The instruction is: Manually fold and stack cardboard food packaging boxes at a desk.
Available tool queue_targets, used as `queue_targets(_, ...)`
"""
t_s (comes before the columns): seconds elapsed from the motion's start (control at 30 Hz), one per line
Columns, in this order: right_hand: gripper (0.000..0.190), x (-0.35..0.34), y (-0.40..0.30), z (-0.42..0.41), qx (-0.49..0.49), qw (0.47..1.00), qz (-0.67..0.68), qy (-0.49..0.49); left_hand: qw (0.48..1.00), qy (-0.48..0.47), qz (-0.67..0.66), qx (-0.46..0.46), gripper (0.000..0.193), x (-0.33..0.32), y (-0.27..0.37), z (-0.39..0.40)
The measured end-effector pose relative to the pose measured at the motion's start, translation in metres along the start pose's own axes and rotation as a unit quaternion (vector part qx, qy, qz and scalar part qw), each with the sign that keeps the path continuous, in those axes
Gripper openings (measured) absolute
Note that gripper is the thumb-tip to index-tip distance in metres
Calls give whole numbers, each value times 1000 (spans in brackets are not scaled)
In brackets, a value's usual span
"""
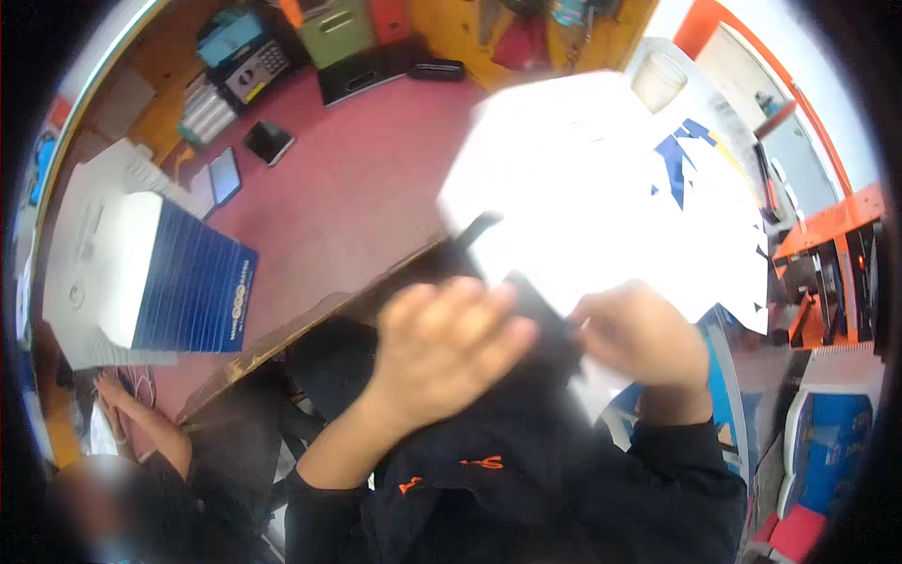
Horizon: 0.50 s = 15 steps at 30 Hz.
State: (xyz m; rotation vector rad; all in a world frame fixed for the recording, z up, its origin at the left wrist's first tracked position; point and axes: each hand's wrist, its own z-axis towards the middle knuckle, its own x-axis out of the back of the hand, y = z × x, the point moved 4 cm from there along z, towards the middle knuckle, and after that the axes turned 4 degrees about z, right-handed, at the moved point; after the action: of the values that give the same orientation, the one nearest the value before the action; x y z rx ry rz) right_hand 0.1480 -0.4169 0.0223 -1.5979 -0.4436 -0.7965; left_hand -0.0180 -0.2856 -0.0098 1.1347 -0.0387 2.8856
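My left hand (451,345) is raised in front of my body, motion-blurred, its fingers spread beside a dark, blurred object (539,317). That object lies between both hands, and its kind is unclear. My right hand (638,335) has its fingers curled at the lower edge of a large white sheet (557,183), and they seem to pinch that edge or the dark object; blur hides which. The sheet reaches across the right part of the red-topped table (331,190). A dark strip (480,229) lies at the sheet's left edge. Blue and white cut pieces (675,166) show on the right.
A blue-and-white printed stack (194,282) stands at the left. Two phones (268,142) (225,176), a safe-like box (257,74) and a black case (435,69) are on the table. Another person's hands (113,395) are at lower left. A glass jar (659,81) stands at upper right.
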Motion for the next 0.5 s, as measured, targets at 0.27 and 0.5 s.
queue_targets(0.27,20,-42,-17,40,198,975,47,-86,959,-270,-41,74,11,-9,-14,-15)
queue_targets(0.5,63,-31,18,64,350,893,259,117,942,-108,-205,243,12,16,-54,-32)
